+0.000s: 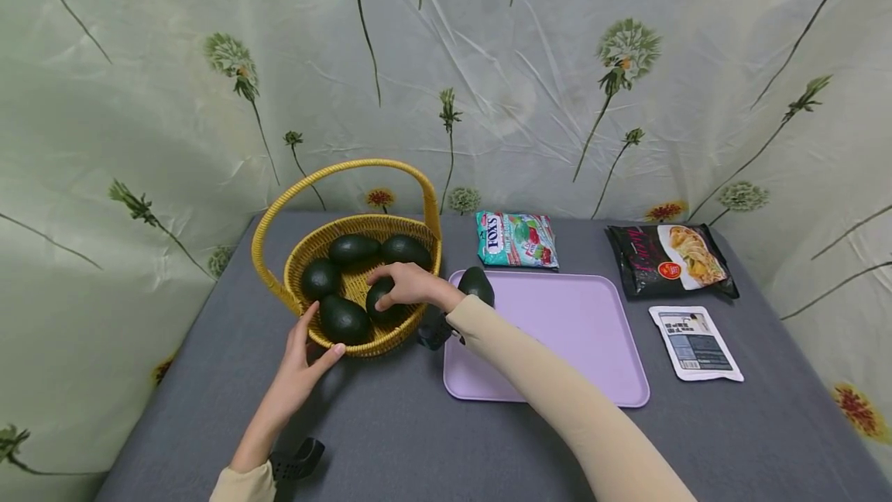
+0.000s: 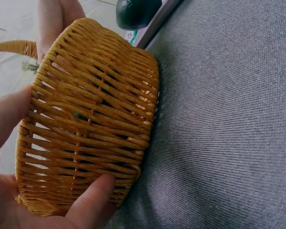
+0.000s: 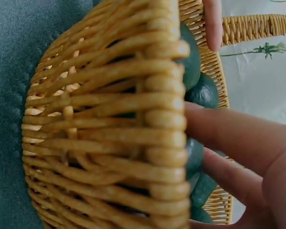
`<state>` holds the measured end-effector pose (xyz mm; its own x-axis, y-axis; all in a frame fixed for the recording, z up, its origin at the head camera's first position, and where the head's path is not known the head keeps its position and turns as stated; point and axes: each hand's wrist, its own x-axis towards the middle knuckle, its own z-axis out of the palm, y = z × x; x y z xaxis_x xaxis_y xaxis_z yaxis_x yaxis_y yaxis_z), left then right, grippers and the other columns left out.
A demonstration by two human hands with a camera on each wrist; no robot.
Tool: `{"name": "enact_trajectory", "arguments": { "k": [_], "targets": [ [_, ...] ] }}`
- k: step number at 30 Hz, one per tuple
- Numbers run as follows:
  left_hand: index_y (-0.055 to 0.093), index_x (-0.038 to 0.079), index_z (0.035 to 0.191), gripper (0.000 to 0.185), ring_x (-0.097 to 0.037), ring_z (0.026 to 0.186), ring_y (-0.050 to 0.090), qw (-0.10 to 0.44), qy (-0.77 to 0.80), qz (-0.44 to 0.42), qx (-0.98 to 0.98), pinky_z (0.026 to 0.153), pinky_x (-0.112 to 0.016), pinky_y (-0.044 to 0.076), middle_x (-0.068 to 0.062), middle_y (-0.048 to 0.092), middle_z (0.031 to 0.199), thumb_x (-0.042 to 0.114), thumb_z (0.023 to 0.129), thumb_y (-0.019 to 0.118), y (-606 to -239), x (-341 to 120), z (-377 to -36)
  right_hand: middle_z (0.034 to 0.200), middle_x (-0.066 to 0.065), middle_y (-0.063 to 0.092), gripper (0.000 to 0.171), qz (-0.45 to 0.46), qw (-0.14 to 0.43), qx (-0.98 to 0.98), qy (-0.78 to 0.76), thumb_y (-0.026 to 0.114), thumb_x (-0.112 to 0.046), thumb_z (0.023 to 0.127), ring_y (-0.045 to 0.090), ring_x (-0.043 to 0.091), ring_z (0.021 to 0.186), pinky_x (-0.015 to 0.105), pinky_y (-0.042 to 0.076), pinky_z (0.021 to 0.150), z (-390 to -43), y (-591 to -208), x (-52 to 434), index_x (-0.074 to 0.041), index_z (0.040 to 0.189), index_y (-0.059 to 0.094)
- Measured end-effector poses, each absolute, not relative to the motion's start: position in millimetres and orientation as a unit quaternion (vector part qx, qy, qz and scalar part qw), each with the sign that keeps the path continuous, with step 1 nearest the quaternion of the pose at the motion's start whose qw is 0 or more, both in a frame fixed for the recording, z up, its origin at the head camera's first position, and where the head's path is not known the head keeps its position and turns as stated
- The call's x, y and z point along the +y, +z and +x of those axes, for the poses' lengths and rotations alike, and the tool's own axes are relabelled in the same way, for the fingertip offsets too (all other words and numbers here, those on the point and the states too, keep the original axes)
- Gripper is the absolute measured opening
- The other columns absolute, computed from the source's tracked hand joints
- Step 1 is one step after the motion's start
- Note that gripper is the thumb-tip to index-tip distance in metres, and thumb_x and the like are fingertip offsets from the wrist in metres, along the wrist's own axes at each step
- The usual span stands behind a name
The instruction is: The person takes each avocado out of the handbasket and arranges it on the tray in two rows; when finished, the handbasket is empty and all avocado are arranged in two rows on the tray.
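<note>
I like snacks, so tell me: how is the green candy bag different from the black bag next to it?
The candy bag is green and white with red fruit pictures; the black bag is dark with a photo of pale food on it. The candy bag lies behind the purple tray, near the basket; the black bag lies further right, behind a small white packet. The black bag looks a bit bigger. Both lie flat on the grey table, untouched.

text: "FOX'S" | on: candy bag (image 1: 516, 239) | other packs: unreadable
</note>
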<state>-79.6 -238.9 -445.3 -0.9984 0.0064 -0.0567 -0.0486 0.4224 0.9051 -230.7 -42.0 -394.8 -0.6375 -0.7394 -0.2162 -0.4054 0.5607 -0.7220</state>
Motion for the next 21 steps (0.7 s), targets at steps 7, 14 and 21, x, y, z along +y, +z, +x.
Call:
{"name": "enact_trajectory", "arguments": {
  "k": [7, 14, 21],
  "targets": [
    [0.003, 0.014, 0.155, 0.081, -0.046, 0.137, 0.008, 0.019, 0.536, -0.009, 0.844, 0.102, -0.064, 0.02, -0.027, -0.001, 0.152, 0.023, 0.097, 0.059, -447, -238, -80, 0.133, 0.004, 0.053, 0.047, -0.354, 0.224, 0.832, -0.365, 0.073, -0.018, 0.086, 0.049, 0.021, 0.119, 0.033, 0.042, 0.093, -233, -393, -30, -0.012, 0.13, 0.059],
    [0.004, 0.015, 0.155, 0.08, -0.045, 0.138, 0.006, 0.017, 0.537, -0.008, 0.843, 0.103, -0.064, 0.018, -0.025, -0.002, 0.153, 0.022, 0.097, 0.059, -447, -238, -80, 0.139, 0.004, 0.047, 0.05, -0.361, 0.204, 0.804, -0.427, 0.073, -0.023, 0.086, 0.043, 0.024, 0.128, 0.035, 0.041, 0.098, -242, -377, 7, -0.016, 0.132, 0.055],
    [0.003, 0.014, 0.155, 0.082, -0.046, 0.138, 0.007, 0.022, 0.531, -0.008, 0.847, 0.102, -0.064, 0.019, -0.027, -0.002, 0.153, 0.022, 0.096, 0.06, -446, -239, -79, 0.138, 0.006, 0.046, 0.051, -0.344, 0.192, 0.776, -0.493, 0.071, -0.016, 0.087, 0.042, 0.028, 0.128, 0.039, 0.038, 0.1, -244, -362, 62, -0.01, 0.134, 0.052]
  ]
}}
